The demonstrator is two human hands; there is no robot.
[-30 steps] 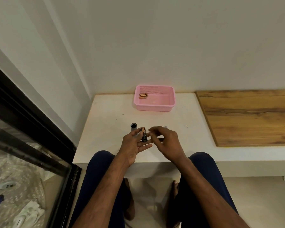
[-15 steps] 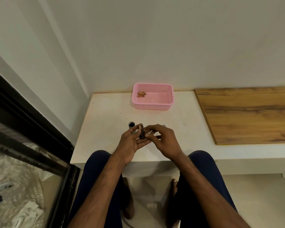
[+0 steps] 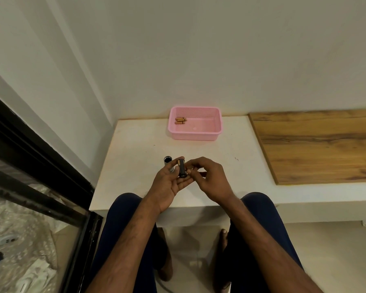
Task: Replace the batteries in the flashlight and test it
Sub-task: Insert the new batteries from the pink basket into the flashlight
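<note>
**Head view, battery-fitting step.** The flashlight body (image 3: 167, 163), a silver tube with its open dark end turned up, is held in the left hand (image 3: 167, 185), whose fingers are curled round it above the near part of the white ledge (image 3: 135, 149). A dark battery holder (image 3: 182, 169), with one gold cell showing in it, is propped upright on the left fingers just beside the tube. The holder is pinched on its right flank by the right hand (image 3: 212, 180), with thumb and forefinger closed on it and the other fingers loosely curled (whether a loose cell is also caught at the fingertips cannot be told). Two gold batteries (image 3: 180, 121) lie side by side in the far left corner of the pink basket (image 3: 218, 129), well apart from the hands. A wooden board (image 3: 315, 144) lies to the right. The step in hand is judged to be the seating of cells in the holder, with reassembly and the test not yet done. Three faults are considered possible from here. A cell may be seated the wrong way round, since any polarity marks would be shaded by the fingers, and the lamp would then fail its test. A cell may spring out if the pinch is eased before it is fully home. Tube or holder may also slip, both being crowded into one hand, and roll off the ledge to the floor between the knees.
</note>
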